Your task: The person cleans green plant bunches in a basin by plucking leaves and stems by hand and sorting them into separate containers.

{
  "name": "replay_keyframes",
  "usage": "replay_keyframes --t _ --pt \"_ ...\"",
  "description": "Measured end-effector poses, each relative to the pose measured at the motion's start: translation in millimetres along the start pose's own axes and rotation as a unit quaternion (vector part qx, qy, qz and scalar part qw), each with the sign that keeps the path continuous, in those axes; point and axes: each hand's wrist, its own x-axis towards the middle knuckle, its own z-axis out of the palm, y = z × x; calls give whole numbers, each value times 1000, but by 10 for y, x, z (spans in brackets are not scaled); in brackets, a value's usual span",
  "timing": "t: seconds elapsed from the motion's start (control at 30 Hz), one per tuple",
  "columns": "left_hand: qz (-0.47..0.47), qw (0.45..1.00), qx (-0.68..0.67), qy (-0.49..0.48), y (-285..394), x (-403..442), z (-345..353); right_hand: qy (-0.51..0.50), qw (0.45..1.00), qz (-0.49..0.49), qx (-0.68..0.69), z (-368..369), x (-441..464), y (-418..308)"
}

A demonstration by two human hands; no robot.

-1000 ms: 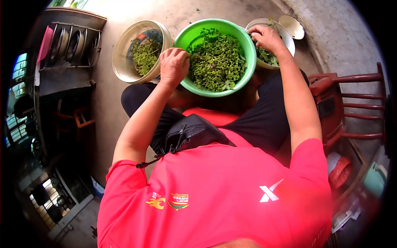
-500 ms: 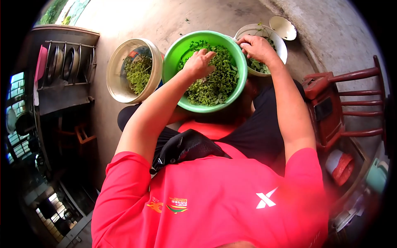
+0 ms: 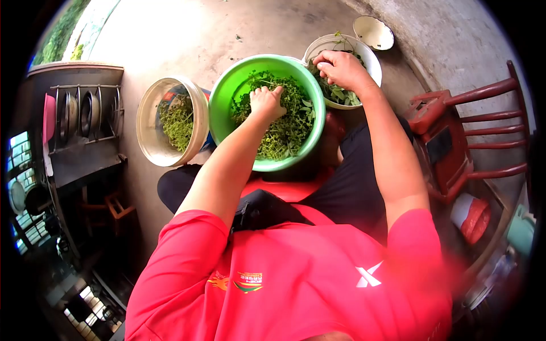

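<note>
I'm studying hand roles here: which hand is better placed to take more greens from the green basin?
Probably the left hand: it is inside the green basin, at the greens. The right hand is over the white bucket alongside, farther from them.

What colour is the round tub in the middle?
The tub is bright green, best seen in the head view.

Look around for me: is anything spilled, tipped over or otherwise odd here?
Only something minor: small dark scraps lie on the grey concrete floor, beyond the round green plastic basin. They look stray because the leafy green plants are kept in containers; perhaps they are dropped bits.
</note>
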Motion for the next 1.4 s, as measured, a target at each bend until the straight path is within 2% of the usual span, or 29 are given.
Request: replay_keyframes --t 0.03,0.27,0.33,0.37,0.5,0.63,0.7,0.83,0.9,0.97,1.03,1.13,1.3,1.37,1.4 --pt "21 999 -14 44 -48 -71 19 1 1000 3 2 0 -1 17" --pt "70 965 -160 195 -501 -471 -93 -10 1000 7 2 10 29 13" --pt "36 958 -184 215 -571 -635 -115 -10 1000 -5 -8 29 34 16" --pt "4 949 -212 234 -614 -698 -122 -12 1000 -7 -6 44 36 12" --pt "11 886 -314 342 -740 -930 -158 -26 1000 -11 -9 107 14 -46" --pt "-9 846 -393 361 -738 -1133 -206 -52 998 -14 22 210 -35 -137" --pt "-7 808 -461 367 -730 -1186 -184 -112 986 3 127 270 -80 -207" --pt "-62 832 -429 346 -652 -1357 -240 -170 971 19 168 482 -181 -312" --pt "-52 816 -453 355 -645 -1368 -179 -176 976 36 122 642 -241 -312" --pt "-36 817 -417 397 -633 -1376 -160 -116 991 -52 48 790 -323 -295" --pt "-30 811 -417 410 -641 -1385 -137 -98 990 -68 72 843 -373 -327" --pt "-36 816 -399 417 -685 -1406 -104 -158 979 -40 122 765 -411 -388" --pt "-28 840 -355 409 -685 -1522 -140 -182 975 -43 119 669 -435 -355" --pt "-32 844 -353 402 -676 -1549 -143 -124 973 -194 -2 710 -424 -282" --pt "-36 848 -351 394 -671 -1558 -146 -124 975 -181 -34 698 -455 -323"
